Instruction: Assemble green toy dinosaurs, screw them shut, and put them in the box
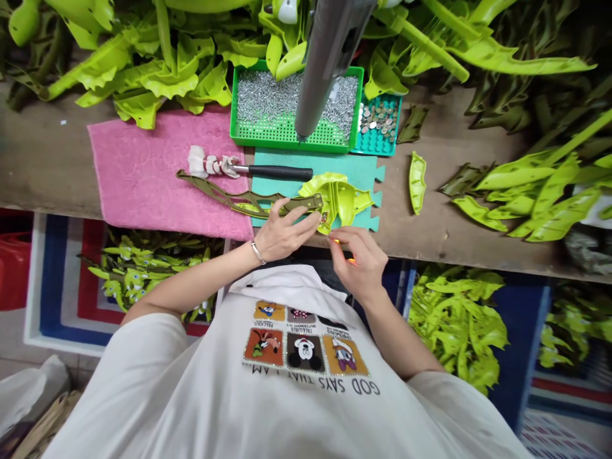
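My left hand rests on a lime-green plastic toy shell, its fingertips holding the near left part. A long dark olive plastic strip lies against the shell and runs left under those fingers. My right hand is closed in a pinch at the shell's near edge; bright orange bits show between its fingers, too little to name. Just beyond is a hammer with a black handle and a head wrapped in white cloth. Shell and strip lie across a teal foam mat and a pink towel.
Behind the mat stands a green basket of small metal screws, beside a teal tray of small round pieces. A grey vertical tool hangs above. Lime-green parts pile up behind; more fill bins below the table edge.
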`<state>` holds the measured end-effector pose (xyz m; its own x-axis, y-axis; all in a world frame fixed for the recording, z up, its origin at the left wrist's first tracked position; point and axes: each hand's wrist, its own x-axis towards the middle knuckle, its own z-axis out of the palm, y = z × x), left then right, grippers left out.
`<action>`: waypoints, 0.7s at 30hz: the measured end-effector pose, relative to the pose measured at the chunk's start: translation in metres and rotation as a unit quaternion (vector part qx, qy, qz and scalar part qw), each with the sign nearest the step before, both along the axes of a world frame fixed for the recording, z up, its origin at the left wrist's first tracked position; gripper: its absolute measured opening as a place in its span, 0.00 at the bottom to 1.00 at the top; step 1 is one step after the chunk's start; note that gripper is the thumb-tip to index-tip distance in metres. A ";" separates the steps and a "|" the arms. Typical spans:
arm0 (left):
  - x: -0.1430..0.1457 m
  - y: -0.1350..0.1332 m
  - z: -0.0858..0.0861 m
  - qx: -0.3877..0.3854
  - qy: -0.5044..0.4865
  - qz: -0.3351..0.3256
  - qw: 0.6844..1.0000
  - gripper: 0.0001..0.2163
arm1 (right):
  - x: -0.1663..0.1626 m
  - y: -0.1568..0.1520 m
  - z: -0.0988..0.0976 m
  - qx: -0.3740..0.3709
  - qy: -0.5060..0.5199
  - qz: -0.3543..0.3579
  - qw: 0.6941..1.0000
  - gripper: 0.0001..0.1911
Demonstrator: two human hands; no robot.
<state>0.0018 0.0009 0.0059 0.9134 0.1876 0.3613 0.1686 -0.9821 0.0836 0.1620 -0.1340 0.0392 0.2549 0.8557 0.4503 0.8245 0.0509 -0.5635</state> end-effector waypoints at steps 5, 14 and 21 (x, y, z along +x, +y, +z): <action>-0.001 0.015 0.007 0.002 0.037 -0.052 0.998 0.17 | 0.000 0.002 -0.008 0.014 0.017 -0.030 0.999 0.08; -0.002 0.023 0.013 -0.002 0.066 -0.084 0.994 0.20 | 0.003 -0.002 -0.010 -0.045 0.029 -0.090 0.994 0.03; 0.002 0.026 0.010 -0.064 0.080 -0.071 0.992 0.20 | 0.002 -0.001 -0.026 -0.028 0.009 -0.049 0.998 0.08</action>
<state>0.0041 0.0267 0.0162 0.9776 0.0869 0.1917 0.0495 -0.9801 0.1922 0.1636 -0.1347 0.0128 0.3467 0.8496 0.3974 0.8142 -0.0623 -0.5772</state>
